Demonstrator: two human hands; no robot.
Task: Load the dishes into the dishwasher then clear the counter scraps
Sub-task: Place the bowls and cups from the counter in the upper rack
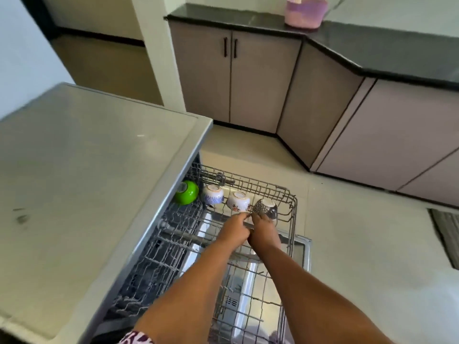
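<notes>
The dishwasher's upper rack (290, 209) is pulled out over the open door. Along its far side several bowls lie upside down in a row: a green bowl (187, 192), a white and blue bowl (213, 194), a white floral bowl (238, 201) and a dark patterned bowl (265, 207). My right hand (264, 232) grips the near side of the dark patterned bowl at the rack's far right corner. My left hand (233, 230) is close beside it, fingers curled, fingertips reaching the gap between the floral and dark bowls. Whether it holds anything is hidden.
A steel counter top (82, 170) covers the dishwasher on the left. The lower rack (159, 259) shows beneath. Grey cabinets (231, 78) with a black counter (372, 53) run along the back and right; a pink container (304, 12) stands on it. A mat (447, 234) lies at right.
</notes>
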